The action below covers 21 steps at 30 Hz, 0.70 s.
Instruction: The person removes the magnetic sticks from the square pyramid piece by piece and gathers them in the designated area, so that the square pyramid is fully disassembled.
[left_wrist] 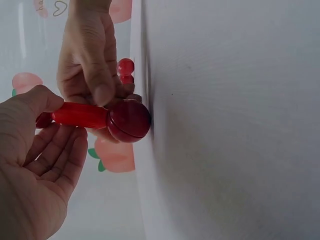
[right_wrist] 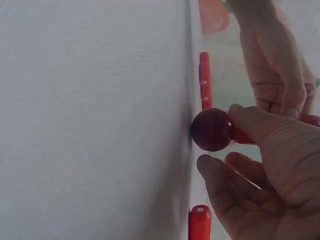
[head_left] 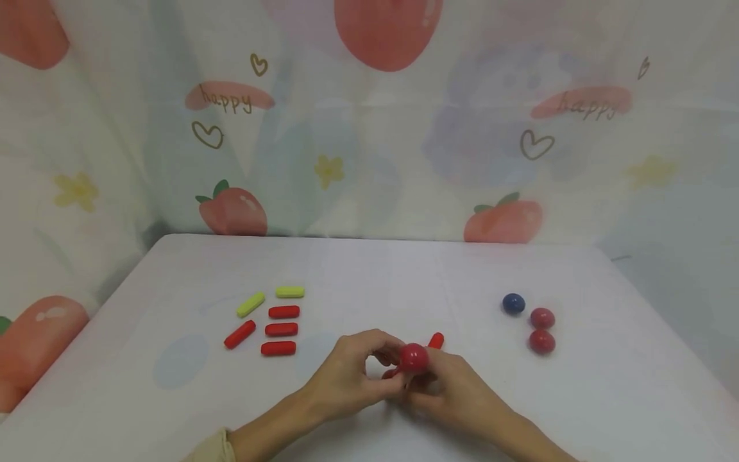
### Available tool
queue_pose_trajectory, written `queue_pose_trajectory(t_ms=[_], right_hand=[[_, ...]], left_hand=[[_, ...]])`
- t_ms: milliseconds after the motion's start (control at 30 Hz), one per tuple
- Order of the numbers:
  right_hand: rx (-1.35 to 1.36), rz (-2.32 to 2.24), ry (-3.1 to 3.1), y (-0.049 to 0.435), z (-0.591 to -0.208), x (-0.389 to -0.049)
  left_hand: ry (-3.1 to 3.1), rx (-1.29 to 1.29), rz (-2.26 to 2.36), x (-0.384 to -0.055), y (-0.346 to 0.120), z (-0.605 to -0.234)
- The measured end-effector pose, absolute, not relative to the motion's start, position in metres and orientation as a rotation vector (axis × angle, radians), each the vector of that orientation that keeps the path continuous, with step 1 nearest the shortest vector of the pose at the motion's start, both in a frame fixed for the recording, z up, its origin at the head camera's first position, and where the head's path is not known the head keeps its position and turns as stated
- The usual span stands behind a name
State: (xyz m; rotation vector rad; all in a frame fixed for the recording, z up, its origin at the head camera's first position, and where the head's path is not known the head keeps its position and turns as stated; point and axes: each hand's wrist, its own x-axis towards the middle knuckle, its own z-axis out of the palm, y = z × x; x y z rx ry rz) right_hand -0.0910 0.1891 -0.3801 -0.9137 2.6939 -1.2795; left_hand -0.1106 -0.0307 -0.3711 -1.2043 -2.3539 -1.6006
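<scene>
Between both hands stands a red rod (left_wrist: 82, 115) with a red ball at each end, held upright. Its upper ball (head_left: 414, 357) shows between the fingertips in the head view, while the lower ball (left_wrist: 129, 121) is right at the tabletop. With thumb and fingers, my left hand (head_left: 349, 378) pinches the rod close under the upper ball. My right hand (head_left: 456, 388) grips it lower down, thumb across the rod near the lower ball (right_wrist: 212, 129). Just beyond the right hand a loose red stick (head_left: 436, 341) lies on the table, partly hidden by that hand.
Several red sticks (head_left: 281, 329) and two yellow-green sticks (head_left: 290, 292) lie on the left of the white table (head_left: 398, 276). On the right are a dark blue ball (head_left: 513, 304) and two red balls (head_left: 542, 342). A printed curtain (head_left: 369, 141) hangs along the back edge.
</scene>
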Motion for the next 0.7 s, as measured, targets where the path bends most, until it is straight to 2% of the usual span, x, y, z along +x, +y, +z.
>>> queue_pose_trajectory(t_ms=[433,700], right_hand=[[-1.262,-1.524,2.826,0.203,-0.362,-0.089],[-1.199,-1.497,2.887,0.208,-0.362,-0.089]], left_hand=[[-2.393,-1.141,-1.587,-0.115,-0.021,-0.370],[-2.476,-1.128,-1.596,-0.118,-0.012,-0.369]])
